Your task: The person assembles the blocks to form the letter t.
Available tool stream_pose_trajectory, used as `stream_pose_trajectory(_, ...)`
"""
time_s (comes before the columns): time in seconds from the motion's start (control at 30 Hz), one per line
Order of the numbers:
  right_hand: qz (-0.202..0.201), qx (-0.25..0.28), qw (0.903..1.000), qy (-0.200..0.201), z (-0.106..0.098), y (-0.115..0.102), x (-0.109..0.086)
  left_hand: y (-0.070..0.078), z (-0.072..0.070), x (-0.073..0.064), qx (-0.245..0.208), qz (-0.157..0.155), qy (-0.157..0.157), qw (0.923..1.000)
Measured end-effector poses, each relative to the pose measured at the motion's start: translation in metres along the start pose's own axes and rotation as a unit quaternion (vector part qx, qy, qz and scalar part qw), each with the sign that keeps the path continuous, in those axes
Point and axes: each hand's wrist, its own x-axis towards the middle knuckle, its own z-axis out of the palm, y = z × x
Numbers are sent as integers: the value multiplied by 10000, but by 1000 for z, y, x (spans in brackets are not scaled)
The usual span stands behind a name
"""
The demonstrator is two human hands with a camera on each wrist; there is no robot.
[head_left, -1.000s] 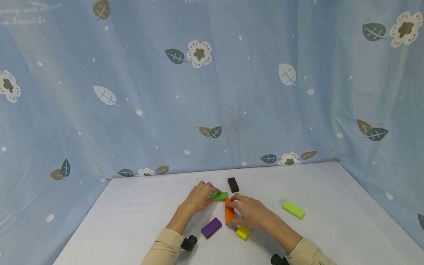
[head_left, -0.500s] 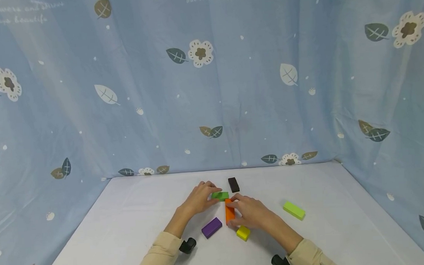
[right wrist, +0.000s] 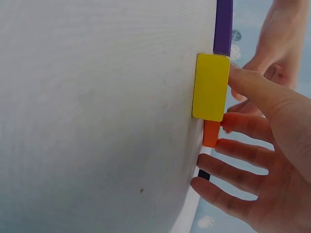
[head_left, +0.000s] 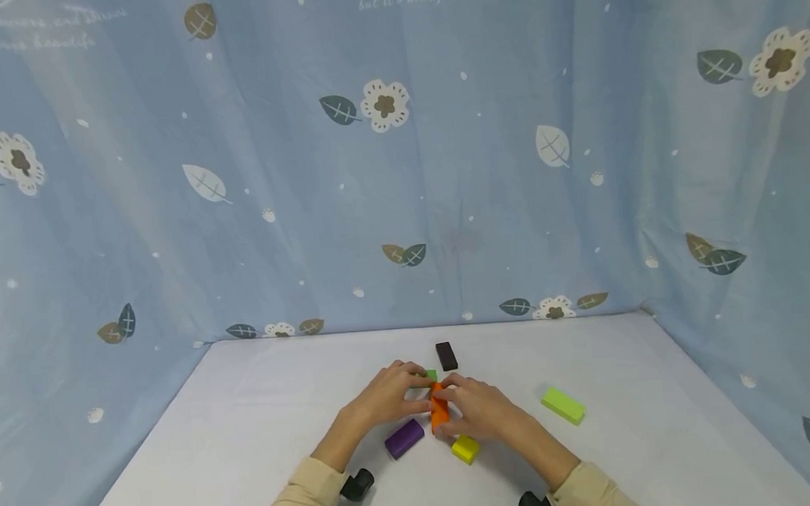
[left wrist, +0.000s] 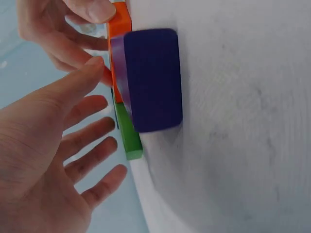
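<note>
An orange block [head_left: 440,418] lies lengthwise on the white table between both hands. My right hand [head_left: 485,408] pinches it, thumb by the near end and fingertips toward the far end. My left hand [head_left: 385,395] is on the block's other side, its fingers loosely spread and holding nothing. In the left wrist view, the left thumb [left wrist: 87,73] points at the orange block's side. A green block [left wrist: 128,131] lies just beyond the orange one, mostly hidden behind the left fingers in the head view.
Nearer the person lie a purple block [head_left: 405,439] and a yellow block [head_left: 465,449]. A black block [head_left: 447,356] is farther back, a lime-green block [head_left: 563,405] off to the right. A patterned blue curtain [head_left: 399,167] rises behind the table.
My left hand has left the sides of the green block and come nearer, toward the orange block. The right hand has stayed on the orange block.
</note>
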Motion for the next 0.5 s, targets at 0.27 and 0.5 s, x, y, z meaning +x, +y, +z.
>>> stream_pose_trajectory(0.27,71,16,10000,33,-2,-3,1,5,-3,0,104,-205,-196,9995)
stream_pose_trajectory(0.5,46,-6,10000,4,0,1,0,10,-2,1,-16,-407,-327,9986)
